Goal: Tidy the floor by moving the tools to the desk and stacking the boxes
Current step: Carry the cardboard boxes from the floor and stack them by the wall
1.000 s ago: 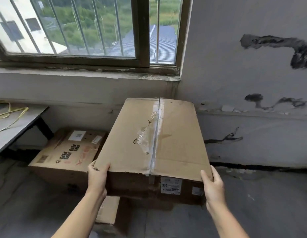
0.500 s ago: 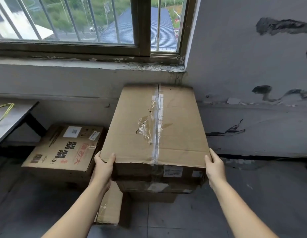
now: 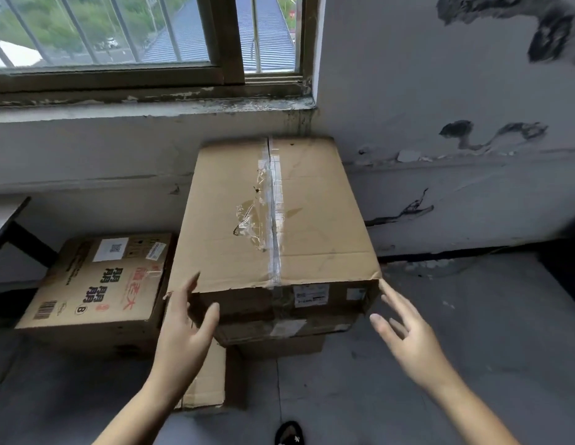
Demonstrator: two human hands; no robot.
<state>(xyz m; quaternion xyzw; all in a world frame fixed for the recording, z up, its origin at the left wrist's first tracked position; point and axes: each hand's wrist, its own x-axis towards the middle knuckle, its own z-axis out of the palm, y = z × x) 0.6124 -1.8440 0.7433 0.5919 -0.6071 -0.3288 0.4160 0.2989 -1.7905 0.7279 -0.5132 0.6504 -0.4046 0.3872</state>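
A large plain cardboard box (image 3: 312,220) with clear tape along its middle lies on top of a stack in the corner under the window. Two lower boxes (image 3: 286,332) peek out beneath its front edge. My left hand (image 3: 186,329) hovers open just off its front left corner, fingers spread. My right hand (image 3: 405,332) is open beside the front right corner, fingertips close to the cardboard but holding nothing. A printed cardboard box (image 3: 96,284) with red and black characters sits on the floor to the left.
A flat piece of cardboard (image 3: 209,380) lies on the floor beneath my left wrist. The desk's edge and dark leg (image 3: 19,232) show at the far left. Grey walls close the corner behind. Bare concrete floor (image 3: 456,316) extends to the right.
The large box came down onto the stack and now rests there. Both hands let go of its front corners and pulled back, fingers spread.
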